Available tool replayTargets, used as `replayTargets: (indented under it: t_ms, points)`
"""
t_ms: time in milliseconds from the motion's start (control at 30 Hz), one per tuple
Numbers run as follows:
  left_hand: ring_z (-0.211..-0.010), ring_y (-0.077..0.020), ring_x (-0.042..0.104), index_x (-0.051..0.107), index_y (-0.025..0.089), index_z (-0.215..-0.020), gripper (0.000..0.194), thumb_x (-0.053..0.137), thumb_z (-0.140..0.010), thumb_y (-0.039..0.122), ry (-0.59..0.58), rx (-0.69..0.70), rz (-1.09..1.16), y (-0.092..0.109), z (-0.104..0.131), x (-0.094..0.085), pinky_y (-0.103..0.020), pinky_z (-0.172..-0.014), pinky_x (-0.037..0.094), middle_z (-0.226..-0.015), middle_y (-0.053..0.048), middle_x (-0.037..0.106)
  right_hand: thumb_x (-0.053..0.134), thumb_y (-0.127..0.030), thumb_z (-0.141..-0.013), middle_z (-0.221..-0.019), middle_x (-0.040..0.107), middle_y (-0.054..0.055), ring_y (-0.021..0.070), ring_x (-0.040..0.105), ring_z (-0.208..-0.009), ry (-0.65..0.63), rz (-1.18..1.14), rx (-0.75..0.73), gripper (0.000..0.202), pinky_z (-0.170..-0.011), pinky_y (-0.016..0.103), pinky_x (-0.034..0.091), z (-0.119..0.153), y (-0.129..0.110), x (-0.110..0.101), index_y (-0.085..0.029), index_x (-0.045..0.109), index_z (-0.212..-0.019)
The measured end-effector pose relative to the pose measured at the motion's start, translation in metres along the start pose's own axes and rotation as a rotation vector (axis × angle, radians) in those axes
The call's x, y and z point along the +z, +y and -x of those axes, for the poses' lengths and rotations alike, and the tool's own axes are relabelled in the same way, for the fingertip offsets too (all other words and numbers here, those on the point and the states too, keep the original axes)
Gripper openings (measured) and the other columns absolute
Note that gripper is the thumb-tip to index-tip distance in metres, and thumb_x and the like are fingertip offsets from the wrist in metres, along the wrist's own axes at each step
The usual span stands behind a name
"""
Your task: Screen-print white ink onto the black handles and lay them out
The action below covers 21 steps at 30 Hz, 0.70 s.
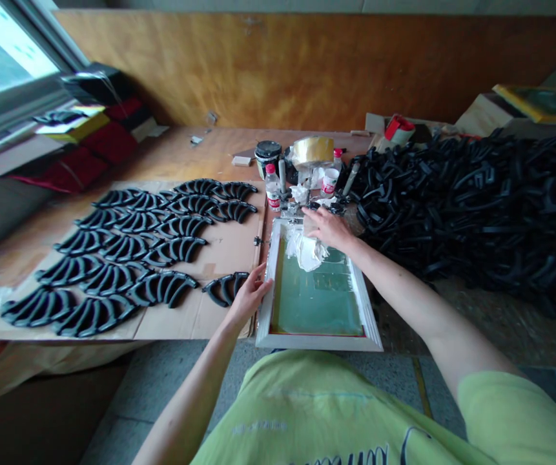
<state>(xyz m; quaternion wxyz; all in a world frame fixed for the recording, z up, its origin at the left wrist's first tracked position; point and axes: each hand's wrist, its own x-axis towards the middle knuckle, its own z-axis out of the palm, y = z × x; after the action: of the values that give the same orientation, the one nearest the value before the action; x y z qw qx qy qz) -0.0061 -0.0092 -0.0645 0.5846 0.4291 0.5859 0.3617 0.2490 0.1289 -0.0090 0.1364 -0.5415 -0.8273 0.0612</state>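
A screen-printing frame (pixel 372 337) with pale rails and green mesh lies in front of me, hinged at its far end. White ink (pixel 308 253) is heaped on the far part of the mesh. My right hand (pixel 330 227) is above that ink, fingers closed on a small beige squeegee (pixel 311 225), partly covered by the hand. At the frame's left rail, my left hand (pixel 252 294) grips the edge, thumb on the rail and the other fingers partly hidden. Just left of it, a few curved black plastic pieces (pixel 223 289) lie on the cardboard (pixel 219 252).
Rows of similar black pieces (pixel 108 274) cover the cardboard at left. A large pile of black parts (pixel 471 200) fills the right side. Behind the frame stand red-capped bottles (pixel 272 187), a paper cup (pixel 329 182), a tape roll (pixel 312 152) and a dark tub (pixel 268 155).
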Motion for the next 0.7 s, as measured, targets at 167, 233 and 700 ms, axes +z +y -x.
replayTargets:
  t_ms: [167,233,700]
  points:
    - [-0.062,-0.0136,0.058,0.065,0.021,-0.120,0.060,0.053,-0.082,0.066,0.028,0.093,0.058,0.056,0.005,-0.003,-0.022,-0.051,0.042,-0.082,-0.003,0.068,0.065,-0.033,-0.084,-0.124,0.056,0.012,0.0258,0.059,-0.101,0.305,0.027,0.193,0.051,-0.082,0.035,0.045,-0.009,0.051,-0.044,-0.023,0.052,-0.133]
    - [-0.069,-0.0151,0.061,0.067,0.018,-0.113,0.059,0.049,-0.084,0.066,0.063,0.205,0.126,0.079,-0.002,0.001,-0.023,-0.057,0.047,-0.089,-0.005,0.069,0.056,-0.029,-0.089,-0.120,0.060,0.012,0.0240,0.058,-0.101,0.384,-0.023,0.350,0.037,-0.085,0.035,0.044,0.008,0.079,-0.051,-0.020,0.057,-0.126]
    - [-0.085,-0.0219,0.069,0.057,0.017,-0.116,0.058,0.061,-0.080,0.061,-0.182,-0.231,0.313,0.016,-0.002,0.062,-0.027,-0.059,0.054,-0.108,-0.015,0.070,0.066,-0.022,-0.085,-0.093,0.065,0.007,0.0224,0.057,-0.096,0.171,-0.213,0.099,0.008,-0.089,0.037,0.045,0.114,-0.014,0.069,-0.019,0.068,-0.092]
